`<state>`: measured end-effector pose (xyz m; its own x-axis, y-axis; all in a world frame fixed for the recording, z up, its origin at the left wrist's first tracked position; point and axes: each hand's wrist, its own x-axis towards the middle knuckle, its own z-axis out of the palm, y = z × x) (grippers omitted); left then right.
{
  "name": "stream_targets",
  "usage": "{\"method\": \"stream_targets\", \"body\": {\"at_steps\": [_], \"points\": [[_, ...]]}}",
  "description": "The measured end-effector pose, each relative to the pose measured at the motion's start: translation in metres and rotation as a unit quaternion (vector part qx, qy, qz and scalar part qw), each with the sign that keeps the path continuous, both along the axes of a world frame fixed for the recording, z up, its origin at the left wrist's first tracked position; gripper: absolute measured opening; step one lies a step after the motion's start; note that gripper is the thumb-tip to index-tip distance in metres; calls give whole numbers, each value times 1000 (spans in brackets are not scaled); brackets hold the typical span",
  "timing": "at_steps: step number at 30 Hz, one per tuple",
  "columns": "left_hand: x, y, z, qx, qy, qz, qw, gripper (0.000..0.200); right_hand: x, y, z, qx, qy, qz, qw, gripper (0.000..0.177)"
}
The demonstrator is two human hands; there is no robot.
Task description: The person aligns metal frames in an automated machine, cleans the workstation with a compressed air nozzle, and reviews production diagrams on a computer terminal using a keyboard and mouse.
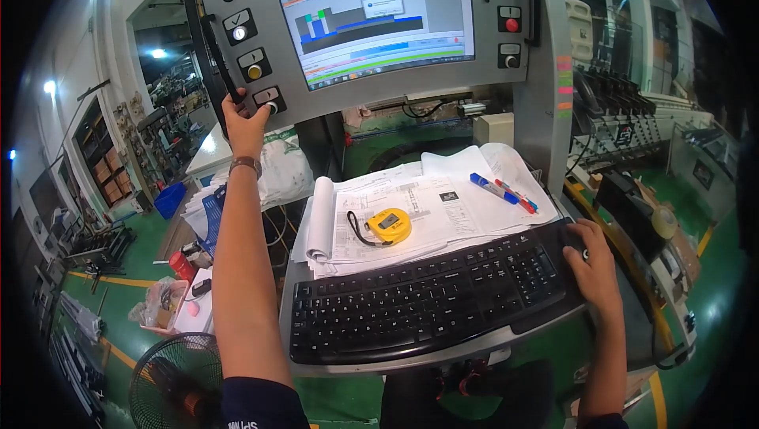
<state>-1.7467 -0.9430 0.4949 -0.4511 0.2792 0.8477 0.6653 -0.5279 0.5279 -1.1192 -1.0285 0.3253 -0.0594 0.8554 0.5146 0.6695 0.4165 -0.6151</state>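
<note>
My left hand [247, 122] is raised to the lower left corner of a grey control panel [356, 90]. Its thumb rests on the lowest push button [271, 107], and its fingers curl around the panel's edge by a black handle [224, 65]. On the right, my right hand [593, 259] covers a dark computer mouse [586, 254], mostly hidden under the palm and fingers, beside a black keyboard [427, 298]. Above, the panel's screen [371, 18] displays a blue and grey drawing with a small dialog box.
Behind the keyboard lie paper drawings [443, 215] with a yellow tape measure [390, 226], a blue marker [492, 188] and pens [518, 196]. A fan [178, 381] stands low at left, near a pink basket [162, 306]. Machinery [617, 113] is at right.
</note>
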Motion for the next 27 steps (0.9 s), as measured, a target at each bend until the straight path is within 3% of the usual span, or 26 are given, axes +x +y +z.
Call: {"method": "stream_targets", "body": {"at_steps": [27], "points": [[-1,-1,1,-10,6,1,1000,70,1,5,-5,35,-24,23,999,52]]}}
